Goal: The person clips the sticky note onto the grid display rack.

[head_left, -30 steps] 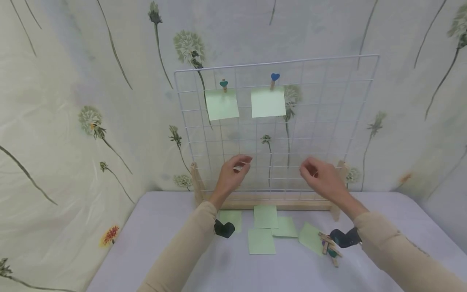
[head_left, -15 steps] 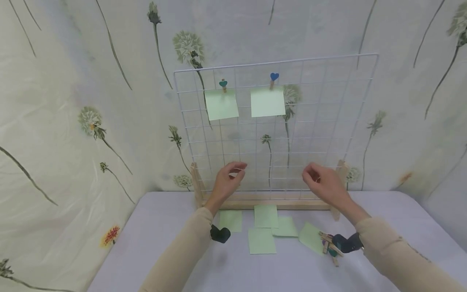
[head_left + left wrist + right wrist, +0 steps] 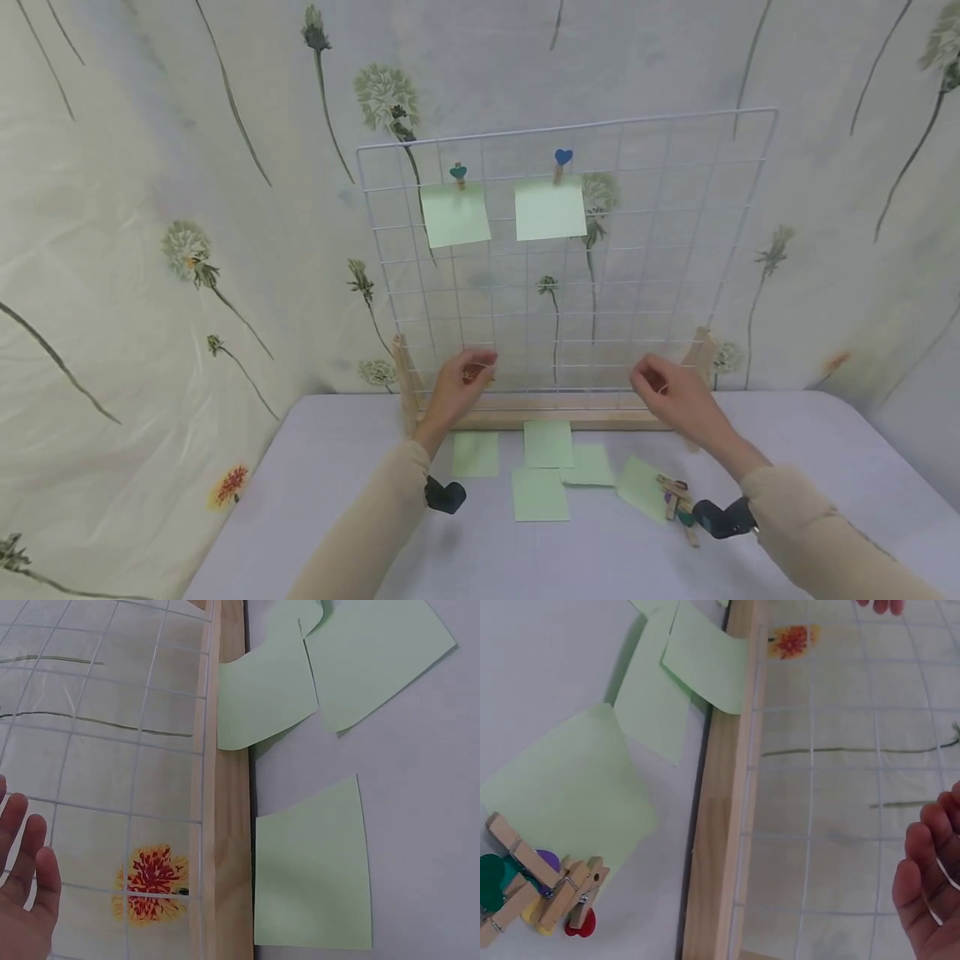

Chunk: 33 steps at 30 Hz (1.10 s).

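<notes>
The left hand (image 3: 26, 919) is cut off by its wrist view's edge, the right hand (image 3: 930, 870) by its own. Clothespins (image 3: 670, 507), too small to count in the head view, hide part of 1 note (image 3: 637, 487).

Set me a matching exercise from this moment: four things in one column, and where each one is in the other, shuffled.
1. Blue heart
2. Clip pile
3. Wooden base
4. Left hand

A. Along the bottom of the grid
B. In front of the wires, holding nothing visible
C. At the top of the right-hand hung note
D. On the table, partly over a loose note

Pairs: 1-C, 2-D, 3-A, 4-B
</notes>
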Each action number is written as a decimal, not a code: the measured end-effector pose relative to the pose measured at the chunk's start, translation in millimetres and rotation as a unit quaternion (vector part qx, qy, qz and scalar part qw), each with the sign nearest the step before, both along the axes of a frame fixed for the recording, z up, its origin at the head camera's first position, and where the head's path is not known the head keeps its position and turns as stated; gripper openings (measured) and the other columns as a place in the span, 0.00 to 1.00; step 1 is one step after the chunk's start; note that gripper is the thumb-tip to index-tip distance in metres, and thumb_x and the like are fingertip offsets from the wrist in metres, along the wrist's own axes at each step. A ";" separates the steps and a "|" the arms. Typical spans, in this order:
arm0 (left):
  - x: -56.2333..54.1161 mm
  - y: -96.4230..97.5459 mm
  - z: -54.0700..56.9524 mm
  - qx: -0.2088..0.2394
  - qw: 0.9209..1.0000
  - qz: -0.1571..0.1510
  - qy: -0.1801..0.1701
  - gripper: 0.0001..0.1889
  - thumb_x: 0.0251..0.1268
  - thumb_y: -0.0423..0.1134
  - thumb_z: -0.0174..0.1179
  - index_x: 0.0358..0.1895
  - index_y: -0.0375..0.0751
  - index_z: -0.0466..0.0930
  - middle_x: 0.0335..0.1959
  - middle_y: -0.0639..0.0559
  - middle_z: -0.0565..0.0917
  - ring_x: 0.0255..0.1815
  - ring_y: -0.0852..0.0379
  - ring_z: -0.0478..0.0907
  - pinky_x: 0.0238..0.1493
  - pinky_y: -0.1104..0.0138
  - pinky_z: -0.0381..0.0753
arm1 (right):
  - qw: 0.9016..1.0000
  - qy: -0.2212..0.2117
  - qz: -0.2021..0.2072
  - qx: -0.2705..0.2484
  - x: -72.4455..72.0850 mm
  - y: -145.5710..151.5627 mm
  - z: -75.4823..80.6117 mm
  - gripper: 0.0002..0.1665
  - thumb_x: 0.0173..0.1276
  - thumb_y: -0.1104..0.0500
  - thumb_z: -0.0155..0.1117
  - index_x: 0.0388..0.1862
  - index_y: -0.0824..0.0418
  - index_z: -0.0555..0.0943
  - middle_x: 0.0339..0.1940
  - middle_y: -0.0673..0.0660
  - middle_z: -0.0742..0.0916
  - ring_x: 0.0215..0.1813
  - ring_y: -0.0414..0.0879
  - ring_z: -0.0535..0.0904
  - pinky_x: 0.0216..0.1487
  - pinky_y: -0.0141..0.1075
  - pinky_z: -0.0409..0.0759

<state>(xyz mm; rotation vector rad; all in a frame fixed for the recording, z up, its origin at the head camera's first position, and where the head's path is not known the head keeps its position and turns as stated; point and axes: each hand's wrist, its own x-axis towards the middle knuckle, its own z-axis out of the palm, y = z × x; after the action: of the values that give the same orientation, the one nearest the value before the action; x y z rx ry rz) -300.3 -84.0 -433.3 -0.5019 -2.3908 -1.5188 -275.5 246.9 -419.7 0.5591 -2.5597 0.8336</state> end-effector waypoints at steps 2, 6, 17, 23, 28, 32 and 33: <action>1.3 -0.7 -2.8 -0.002 1.000 0.007 -0.008 0.12 0.66 0.36 0.57 0.51 0.40 0.79 0.49 0.46 0.83 0.47 0.52 0.79 0.45 0.66 0.78 | 1.000 0.001 0.006 -0.003 1.6 3.9 -1.8 0.07 0.69 0.59 0.53 0.32 0.55 0.78 0.26 0.49 0.83 0.28 0.36 0.74 0.31 0.28 0.75; 8.8 -9.4 -11.2 -0.020 0.999 0.025 -0.037 0.13 0.67 0.38 0.56 0.52 0.42 0.79 0.48 0.49 0.83 0.49 0.53 0.78 0.47 0.63 0.77 | 1.000 -0.013 0.008 -0.009 6.0 7.4 -13.6 0.06 0.69 0.59 0.54 0.34 0.56 0.78 0.27 0.48 0.82 0.29 0.37 0.74 0.31 0.29 0.76; 13.1 -24.6 -35.4 -0.036 0.998 0.039 -0.020 0.10 0.65 0.35 0.57 0.47 0.38 0.80 0.45 0.45 0.83 0.46 0.49 0.79 0.43 0.63 0.79 | 0.999 -0.033 -0.027 -0.013 17.2 25.6 -38.8 0.08 0.71 0.56 0.54 0.38 0.58 0.79 0.30 0.50 0.84 0.32 0.36 0.74 0.32 0.29 0.75; 18.8 -29.9 -45.8 -0.019 0.998 0.044 -0.048 0.11 0.65 0.35 0.58 0.48 0.39 0.80 0.45 0.44 0.83 0.46 0.48 0.79 0.44 0.62 0.78 | 0.997 -0.062 -0.052 -0.014 22.1 27.0 -46.0 0.09 0.71 0.54 0.53 0.37 0.57 0.78 0.31 0.51 0.83 0.33 0.39 0.74 0.31 0.29 0.74; 17.9 -34.9 -64.6 -0.033 0.996 0.050 -0.067 0.11 0.65 0.36 0.57 0.49 0.43 0.80 0.45 0.48 0.83 0.46 0.52 0.79 0.46 0.64 0.78 | 0.994 -0.081 -0.067 -0.014 24.3 28.1 -53.6 0.09 0.71 0.54 0.53 0.37 0.57 0.78 0.32 0.52 0.84 0.34 0.40 0.75 0.32 0.30 0.74; 20.2 -39.8 -76.3 -0.021 0.997 0.048 -0.064 0.10 0.65 0.34 0.57 0.48 0.42 0.80 0.45 0.46 0.83 0.46 0.51 0.79 0.47 0.66 0.79 | 0.993 -0.095 -0.071 -0.016 25.6 29.8 -60.6 0.10 0.72 0.53 0.52 0.38 0.58 0.77 0.33 0.52 0.84 0.35 0.39 0.75 0.32 0.29 0.74; 20.9 -41.2 -78.6 -0.018 0.997 0.045 -0.054 0.11 0.64 0.32 0.57 0.48 0.40 0.80 0.45 0.45 0.83 0.46 0.50 0.79 0.47 0.65 0.79 | 0.992 -0.099 -0.071 -0.017 25.7 30.1 -62.1 0.10 0.72 0.53 0.52 0.38 0.57 0.77 0.33 0.52 0.84 0.35 0.39 0.75 0.32 0.29 0.74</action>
<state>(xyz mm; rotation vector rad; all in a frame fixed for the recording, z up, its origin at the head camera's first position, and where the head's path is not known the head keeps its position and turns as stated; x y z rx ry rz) -279.3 -125.3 -512.0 -0.3233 -2.4906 -1.5019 -249.8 277.0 -481.8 0.2919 -2.7185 0.9209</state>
